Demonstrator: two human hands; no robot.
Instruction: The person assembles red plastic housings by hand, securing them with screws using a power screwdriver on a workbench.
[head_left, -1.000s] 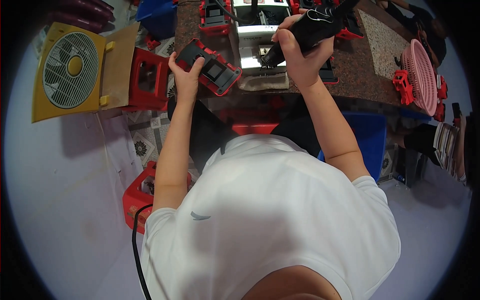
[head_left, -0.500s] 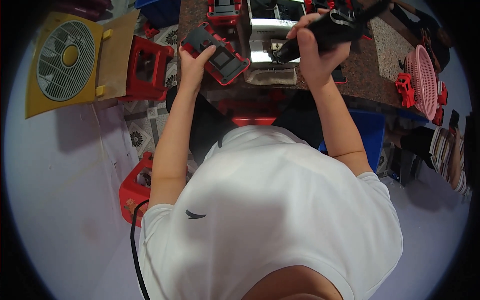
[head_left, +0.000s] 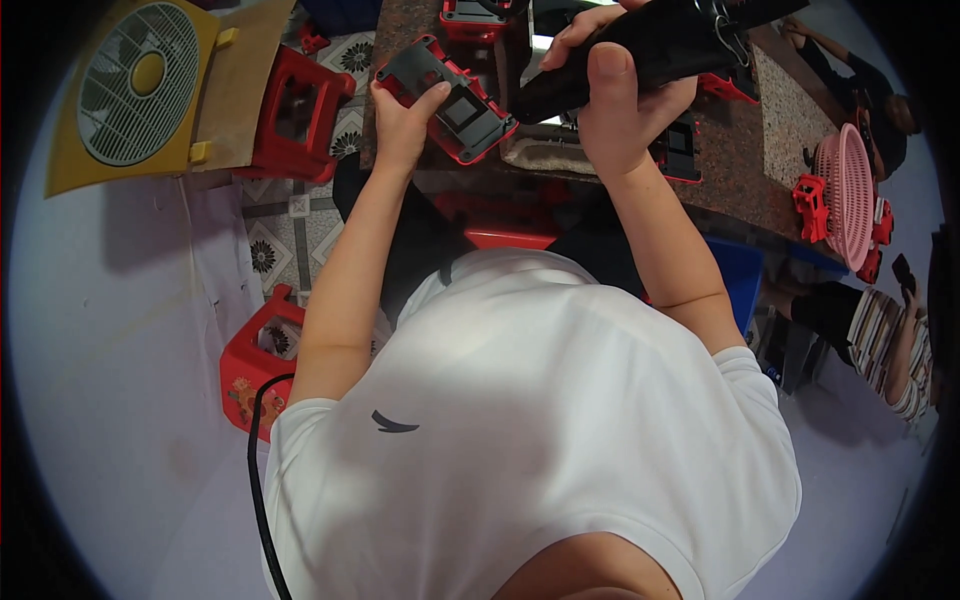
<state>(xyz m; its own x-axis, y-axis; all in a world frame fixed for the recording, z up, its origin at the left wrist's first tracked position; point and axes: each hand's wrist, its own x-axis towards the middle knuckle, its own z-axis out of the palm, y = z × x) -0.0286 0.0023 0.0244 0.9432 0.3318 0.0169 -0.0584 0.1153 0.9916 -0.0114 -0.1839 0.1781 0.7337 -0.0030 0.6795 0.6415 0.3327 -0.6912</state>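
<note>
My left hand (head_left: pixel 403 130) grips a black-and-red plastic casing (head_left: pixel 418 75) at its left side, thumb lying over the top face. The casing is tilted above the near edge of the table. In my right hand (head_left: pixel 625 135) is a black electric screwdriver (head_left: pixel 650 50), slanting down to the left, with a metal hanging loop at its back end. Its narrow tip is beside the casing's right corner; whether it touches cannot be made out. The fingers wrapped round the tool's far side are partly hidden.
Another red-and-black casing (head_left: pixel 475 18) lies farther back on the speckled stone table (head_left: pixel 765 185), and one more (head_left: pixel 683 150) lies right of my right hand. A pink basket (head_left: pixel 850 200) stands at right among red parts. A yellow fan (head_left: pixel 150 75) and red stools (head_left: pixel 300 115) are at left. Two people are at right.
The screwdriver has swung left and down from the pale metal piece, so its tip is now by the casing's right corner. My left hand keeps its hold; the whole view has shifted slightly.
</note>
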